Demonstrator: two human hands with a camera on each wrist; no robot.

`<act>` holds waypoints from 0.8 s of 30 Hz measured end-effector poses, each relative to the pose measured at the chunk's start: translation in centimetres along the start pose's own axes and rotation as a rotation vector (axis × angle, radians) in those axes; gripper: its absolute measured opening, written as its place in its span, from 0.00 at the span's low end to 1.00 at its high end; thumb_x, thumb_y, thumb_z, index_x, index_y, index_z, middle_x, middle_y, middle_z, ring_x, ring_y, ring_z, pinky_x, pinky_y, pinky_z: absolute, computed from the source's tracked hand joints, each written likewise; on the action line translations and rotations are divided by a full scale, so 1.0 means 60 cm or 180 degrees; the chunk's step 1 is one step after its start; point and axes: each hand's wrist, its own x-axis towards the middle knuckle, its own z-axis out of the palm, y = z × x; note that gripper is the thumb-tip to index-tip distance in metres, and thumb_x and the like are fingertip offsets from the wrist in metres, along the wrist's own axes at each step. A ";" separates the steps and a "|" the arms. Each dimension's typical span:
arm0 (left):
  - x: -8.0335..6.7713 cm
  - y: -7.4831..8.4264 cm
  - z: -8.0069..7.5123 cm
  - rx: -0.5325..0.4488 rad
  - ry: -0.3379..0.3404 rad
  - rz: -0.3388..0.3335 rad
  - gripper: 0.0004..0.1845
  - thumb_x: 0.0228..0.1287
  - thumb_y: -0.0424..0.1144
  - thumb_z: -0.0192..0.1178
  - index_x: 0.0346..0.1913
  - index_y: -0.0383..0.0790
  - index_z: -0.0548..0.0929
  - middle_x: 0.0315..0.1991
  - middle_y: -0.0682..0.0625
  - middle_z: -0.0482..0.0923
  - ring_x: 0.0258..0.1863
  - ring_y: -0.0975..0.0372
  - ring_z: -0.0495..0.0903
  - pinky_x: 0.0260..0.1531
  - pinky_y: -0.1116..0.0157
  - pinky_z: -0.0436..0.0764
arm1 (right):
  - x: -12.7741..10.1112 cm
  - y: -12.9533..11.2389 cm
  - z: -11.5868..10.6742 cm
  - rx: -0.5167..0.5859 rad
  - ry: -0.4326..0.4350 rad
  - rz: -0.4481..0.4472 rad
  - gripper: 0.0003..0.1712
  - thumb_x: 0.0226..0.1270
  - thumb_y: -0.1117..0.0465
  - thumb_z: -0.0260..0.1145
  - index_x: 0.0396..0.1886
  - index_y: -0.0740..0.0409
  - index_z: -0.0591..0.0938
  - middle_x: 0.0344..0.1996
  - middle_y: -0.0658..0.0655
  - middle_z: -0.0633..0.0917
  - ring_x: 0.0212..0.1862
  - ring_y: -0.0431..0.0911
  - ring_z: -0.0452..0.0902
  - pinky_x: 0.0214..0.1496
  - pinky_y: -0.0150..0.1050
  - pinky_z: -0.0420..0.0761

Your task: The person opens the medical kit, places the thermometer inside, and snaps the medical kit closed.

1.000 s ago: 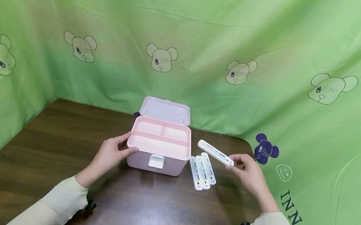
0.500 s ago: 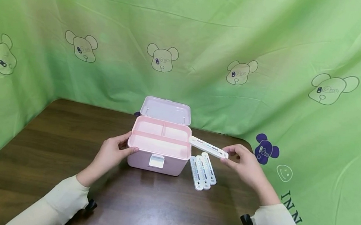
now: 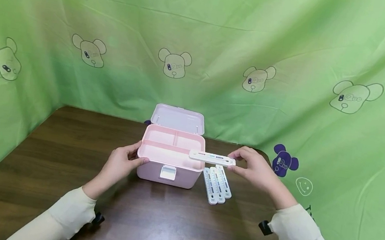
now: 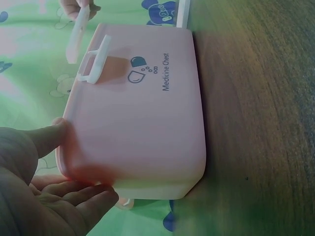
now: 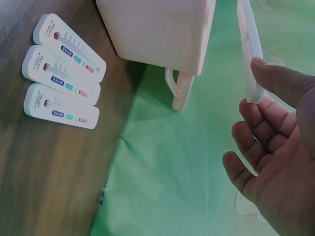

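A pink medicine chest stands open on the brown table, its lid tipped back. My left hand grips its left front corner, thumb on the rim; the left wrist view shows the chest's side against my fingers. My right hand pinches one end of a white test strip cassette, held level over the chest's right rim. In the right wrist view the cassette stands beside the chest's wall. Three more cassettes lie side by side on the table right of the chest.
Green cloth with bear prints hangs behind and on both sides of the table. A purple bear print is at the table's right back corner. The chest's inner tray has three compartments. Bare wood lies in front of the chest.
My right hand has carried the cassette leftward from beside the chest to over its right rim and levelled it. The left hand and the chest have stayed put.
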 end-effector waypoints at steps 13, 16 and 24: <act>-0.001 0.002 0.001 0.0048 0.0002 0.0024 0.39 0.62 0.42 0.75 0.72 0.31 0.71 0.65 0.37 0.77 0.57 0.52 0.84 0.50 0.61 0.86 | 0.026 -0.015 0.018 -0.0168 -0.0243 -0.0257 0.15 0.59 0.59 0.79 0.45 0.53 0.87 0.45 0.50 0.85 0.51 0.49 0.79 0.58 0.51 0.78; -0.002 0.002 0.000 0.0044 0.0001 0.0012 0.39 0.62 0.42 0.75 0.72 0.31 0.71 0.65 0.37 0.77 0.57 0.51 0.84 0.50 0.61 0.86 | 0.035 -0.018 0.022 -0.0205 -0.0281 -0.0344 0.15 0.59 0.58 0.79 0.45 0.53 0.87 0.44 0.49 0.86 0.52 0.49 0.79 0.58 0.51 0.78; -0.001 0.002 -0.001 0.0131 -0.0001 0.0047 0.40 0.62 0.44 0.75 0.72 0.31 0.71 0.64 0.37 0.78 0.56 0.52 0.85 0.50 0.61 0.86 | 0.056 -0.024 0.029 -0.0246 -0.0355 -0.0486 0.14 0.59 0.58 0.79 0.44 0.51 0.88 0.42 0.47 0.86 0.51 0.48 0.79 0.57 0.50 0.77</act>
